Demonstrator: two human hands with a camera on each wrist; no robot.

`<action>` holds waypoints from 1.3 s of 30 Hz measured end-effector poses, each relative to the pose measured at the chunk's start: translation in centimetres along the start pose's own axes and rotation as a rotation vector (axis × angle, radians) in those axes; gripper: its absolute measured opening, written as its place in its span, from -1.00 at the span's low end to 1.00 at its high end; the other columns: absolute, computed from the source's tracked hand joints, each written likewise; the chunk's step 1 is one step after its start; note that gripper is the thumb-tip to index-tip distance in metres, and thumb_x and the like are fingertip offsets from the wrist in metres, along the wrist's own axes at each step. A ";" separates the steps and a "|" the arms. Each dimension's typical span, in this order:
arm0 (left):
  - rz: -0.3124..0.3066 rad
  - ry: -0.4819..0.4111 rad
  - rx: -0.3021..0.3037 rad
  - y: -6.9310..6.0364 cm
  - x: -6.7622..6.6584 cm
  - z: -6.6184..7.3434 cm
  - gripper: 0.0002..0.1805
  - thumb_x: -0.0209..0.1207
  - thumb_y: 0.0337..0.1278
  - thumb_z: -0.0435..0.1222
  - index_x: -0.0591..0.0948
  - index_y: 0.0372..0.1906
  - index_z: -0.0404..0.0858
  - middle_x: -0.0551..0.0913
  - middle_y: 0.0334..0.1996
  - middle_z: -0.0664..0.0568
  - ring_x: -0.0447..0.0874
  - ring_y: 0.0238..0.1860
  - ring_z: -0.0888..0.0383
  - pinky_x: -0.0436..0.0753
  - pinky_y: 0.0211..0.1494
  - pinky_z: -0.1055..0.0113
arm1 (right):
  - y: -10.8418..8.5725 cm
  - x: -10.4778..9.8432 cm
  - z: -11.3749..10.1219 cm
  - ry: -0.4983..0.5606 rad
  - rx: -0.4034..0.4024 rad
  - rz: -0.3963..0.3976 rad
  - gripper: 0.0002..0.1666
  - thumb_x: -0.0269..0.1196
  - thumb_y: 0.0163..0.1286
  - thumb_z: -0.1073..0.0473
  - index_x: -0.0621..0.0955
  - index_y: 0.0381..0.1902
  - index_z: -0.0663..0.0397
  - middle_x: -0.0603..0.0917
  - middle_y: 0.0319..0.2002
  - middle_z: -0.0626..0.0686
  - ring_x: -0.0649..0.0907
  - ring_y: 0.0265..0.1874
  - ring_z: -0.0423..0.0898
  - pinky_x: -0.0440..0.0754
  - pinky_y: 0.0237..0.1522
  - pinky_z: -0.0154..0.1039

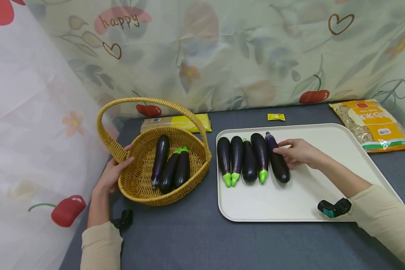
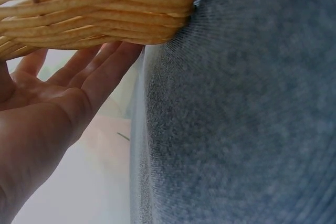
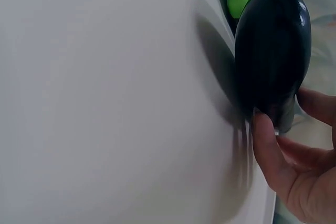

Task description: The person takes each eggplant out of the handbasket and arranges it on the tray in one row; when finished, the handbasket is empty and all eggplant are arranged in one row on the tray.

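Observation:
With its thumb over the rim and its fingers along the outside, my left hand (image 1: 112,173) grips the left side of a wicker basket (image 1: 135,189) near the handle's foot. The left wrist view shows those fingers against the woven wall (image 2: 105,22). Three eggplants lie in the basket, one (image 1: 161,157) to the left of two with green stems. My right hand (image 1: 298,152) pinches a dark eggplant (image 1: 277,159) between thumb and fingers, at the right end of a row on the white tray (image 1: 310,202). In the right wrist view this eggplant (image 3: 273,45) casts a shadow on the tray.
Several more eggplants lie side by side on the tray, the closest (image 1: 259,153) just left of the held one. Behind the basket lies a yellow package (image 1: 185,122). A small yellow packet (image 1: 276,117) and an orange-labelled bag (image 1: 374,123) lie behind the tray.

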State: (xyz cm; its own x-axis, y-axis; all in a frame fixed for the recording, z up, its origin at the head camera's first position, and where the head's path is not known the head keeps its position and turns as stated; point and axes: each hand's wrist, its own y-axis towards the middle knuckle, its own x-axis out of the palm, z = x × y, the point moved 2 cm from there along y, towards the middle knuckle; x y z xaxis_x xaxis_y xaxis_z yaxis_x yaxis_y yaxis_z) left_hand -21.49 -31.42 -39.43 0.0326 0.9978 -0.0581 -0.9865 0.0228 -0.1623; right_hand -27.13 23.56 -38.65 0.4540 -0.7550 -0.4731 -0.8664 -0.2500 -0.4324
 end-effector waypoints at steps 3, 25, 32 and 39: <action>-0.003 -0.002 0.007 -0.1 0.0 0.0 -0.34 0.08 0.37 -0.23 0.14 0.49 -0.08 0.02 0.45 -0.19 0.42 0.16 0.10 0.56 -0.03 0.39 | 0.1 0.0 0.0 -0.009 -0.004 0.003 -0.12 0.21 0.36 -0.13 0.21 0.36 0.38 0.52 -0.15 0.23 0.60 -0.34 -0.11 0.64 -0.32 -0.24; -0.010 -0.027 0.012 -0.2 -0.1 0.2 -0.31 0.12 0.34 -0.19 0.14 0.49 -0.06 0.06 0.43 -0.24 0.50 0.10 0.10 0.58 -0.06 0.34 | -2.0 -2.3 -4.1 0.458 -0.123 -0.298 -0.61 -0.01 0.54 0.01 0.53 0.11 0.14 0.61 -0.09 0.13 0.65 -0.17 -0.04 0.62 -0.13 -0.17; -0.012 -0.031 0.010 -0.2 -0.1 0.0 -0.31 0.11 0.35 -0.19 0.14 0.49 -0.06 0.07 0.41 -0.25 0.51 0.08 0.10 0.59 -0.07 0.33 | -2.3 1.3 -6.6 0.550 -0.205 -0.548 -0.64 -0.09 0.58 0.12 0.54 0.10 0.15 0.63 -0.09 0.14 0.64 -0.15 -0.04 0.61 -0.09 -0.10; -0.014 -0.025 0.011 -0.1 0.0 -0.1 -0.33 0.09 0.36 -0.21 0.14 0.49 -0.08 0.09 0.40 -0.25 0.50 0.10 0.07 0.59 -0.07 0.32 | -2.3 5.7 -9.3 0.514 -0.213 -0.663 -0.51 -0.09 0.57 0.12 0.34 0.32 0.29 0.55 0.04 0.22 0.60 -0.04 0.05 0.54 0.00 0.02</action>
State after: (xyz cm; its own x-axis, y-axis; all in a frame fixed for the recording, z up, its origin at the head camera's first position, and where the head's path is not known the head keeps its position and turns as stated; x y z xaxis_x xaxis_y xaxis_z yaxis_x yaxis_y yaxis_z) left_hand -21.42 -31.44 -39.48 0.0425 0.9986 -0.0313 -0.9877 0.0373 -0.1520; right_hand -24.53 14.20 -33.20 0.7733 -0.5810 0.2538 -0.5003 -0.8051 -0.3188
